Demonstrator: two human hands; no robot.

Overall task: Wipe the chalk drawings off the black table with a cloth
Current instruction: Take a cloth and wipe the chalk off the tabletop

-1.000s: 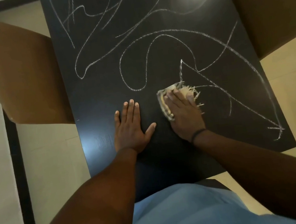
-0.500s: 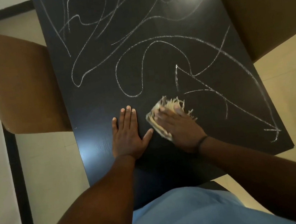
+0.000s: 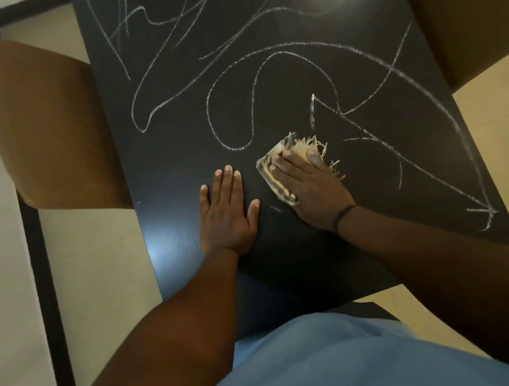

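Observation:
A black table (image 3: 177,157) fills the middle of the view, covered with looping white chalk lines (image 3: 261,56) over its far and right parts. My right hand (image 3: 311,188) presses flat on a pale frayed cloth (image 3: 302,147) near the table's middle, just below a chalk arrow shape (image 3: 313,110). Fringe sticks out past my fingertips. My left hand (image 3: 226,212) lies flat, fingers spread, on the bare near-left part of the table, a little left of the cloth.
A brown chair (image 3: 47,129) stands against the table's left edge and another brown chair (image 3: 464,3) at the far right. A dark frame (image 3: 45,285) runs along the pale floor on the left. My blue shirt (image 3: 334,367) is at the bottom.
My right hand slid the cloth back toward me and leftward, then forward again slightly. The short chalk stroke by the arrow's near side has faded. My left hand stayed flat in place.

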